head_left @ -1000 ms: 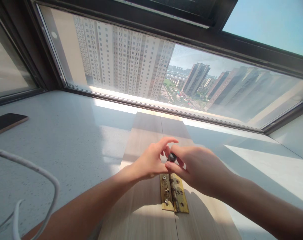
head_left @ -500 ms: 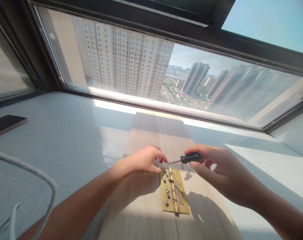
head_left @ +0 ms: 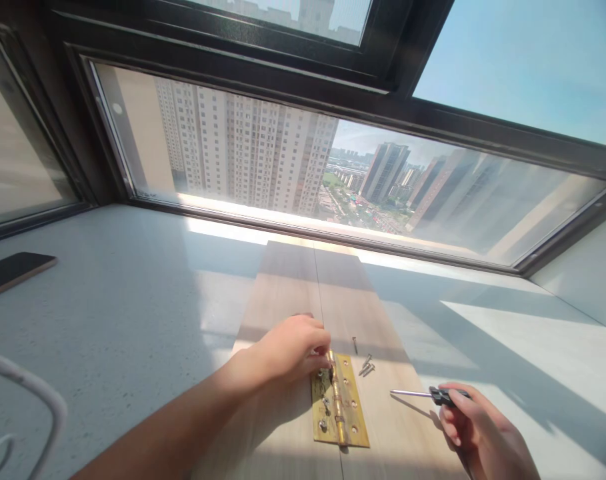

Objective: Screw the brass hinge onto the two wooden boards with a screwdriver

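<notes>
Scanning from the left edge: a white cable (head_left: 33, 390) loops in at the near corner, out of focus. Beyond it a dark phone (head_left: 13, 272) lies flat on the pale speckled worktop (head_left: 133, 293), well apart from the work area.

Centre: two light wooden boards (head_left: 287, 287) lie side by side on the worktop. Their seam runs from the near edge toward the window (head_left: 243, 153).

The left hand (head_left: 287, 350) rests palm down on the left board, forearm coming in from the lower left. Its fingers are curled, and the tips touch the upper left corner of the brass hinge (head_left: 339, 407). I cannot tell whether they pinch anything there.

The hinge lies open and flat, its knuckle in line with the seam and one leaf on each board. Screw heads show in the left leaf. The holes in the right leaf are too small to judge.

Just right of the hinge's top edge, loose screws (head_left: 365, 367) lie on the right board. One lies alone slightly farther toward the window.

Right: the screwdriver (head_left: 427, 395) is held roughly level, just above the right board. Its shaft points left toward the hinge, with the tip free and its shadow on the wood below. The right hand (head_left: 483, 433) is clenched around the black handle, at the right board's edge near the bottom of the frame.
</notes>
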Tool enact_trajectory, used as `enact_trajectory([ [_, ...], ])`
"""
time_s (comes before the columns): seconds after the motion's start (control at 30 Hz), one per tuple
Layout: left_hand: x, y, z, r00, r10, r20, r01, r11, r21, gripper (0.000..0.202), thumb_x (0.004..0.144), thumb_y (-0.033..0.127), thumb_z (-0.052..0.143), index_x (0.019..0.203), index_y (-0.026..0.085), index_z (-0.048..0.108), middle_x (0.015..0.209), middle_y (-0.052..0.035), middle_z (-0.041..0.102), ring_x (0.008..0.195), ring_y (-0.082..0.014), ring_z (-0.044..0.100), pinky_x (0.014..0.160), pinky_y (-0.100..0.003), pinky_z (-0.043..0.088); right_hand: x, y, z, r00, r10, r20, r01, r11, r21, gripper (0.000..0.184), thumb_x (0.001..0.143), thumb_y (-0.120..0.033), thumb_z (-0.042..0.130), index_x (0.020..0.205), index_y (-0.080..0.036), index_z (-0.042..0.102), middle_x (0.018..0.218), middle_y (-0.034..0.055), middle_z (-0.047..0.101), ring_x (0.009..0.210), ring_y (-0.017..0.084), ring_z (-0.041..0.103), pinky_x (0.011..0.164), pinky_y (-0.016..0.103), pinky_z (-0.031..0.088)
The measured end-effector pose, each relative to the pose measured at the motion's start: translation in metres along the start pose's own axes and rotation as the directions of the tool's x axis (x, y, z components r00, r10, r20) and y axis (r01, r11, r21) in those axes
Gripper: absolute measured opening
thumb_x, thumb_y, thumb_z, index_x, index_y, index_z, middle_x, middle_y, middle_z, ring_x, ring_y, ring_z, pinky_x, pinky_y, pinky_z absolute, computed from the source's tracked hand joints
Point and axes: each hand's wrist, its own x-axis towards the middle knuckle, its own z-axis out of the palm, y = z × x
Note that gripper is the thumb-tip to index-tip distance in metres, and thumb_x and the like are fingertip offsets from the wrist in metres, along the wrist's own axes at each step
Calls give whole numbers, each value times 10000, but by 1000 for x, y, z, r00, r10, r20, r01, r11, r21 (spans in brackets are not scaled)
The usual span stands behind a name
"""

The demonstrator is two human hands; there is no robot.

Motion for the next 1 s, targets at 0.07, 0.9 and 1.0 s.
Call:
enact_trajectory([
  [0.07, 0, 5, -2, 1000, -18, 8, 18, 996, 88, 193, 817, 293, 655, 676, 175, 594, 761, -45, 615, 758, -190, 557, 659, -296, 424, -3, -1, 5, 1000, -3, -12, 3, 1000, 15, 303, 710, -430, 699, 847, -177, 604, 557, -25, 508, 482, 98, 406, 411, 199, 328],
  [0.9, 1, 8, -4, 1000, -2, 6, 0, 954, 301, 197, 854, 313, 569, 700, 191, 564, 748, 5, 618, 716, -158, 549, 621, -266, 395, 12, 14, -7, 999, 7, 53, -2, 996, -95, 404, 762, -539, 645, 878, -157, 585, 566, -16, 506, 516, 106, 392, 451, 222, 331],
  [1.0, 1, 6, 2, 1000, 14, -8, -11, 942, 335, 209, 825, 308, 583, 661, 194, 524, 710, 17, 595, 690, -149, 530, 614, -265, 381, 12, 13, -7, 999, 16, 48, -12, 995, -96, 406, 761, -541, 646, 877, -157, 586, 568, -15, 507, 517, 107, 396, 449, 224, 329],
])
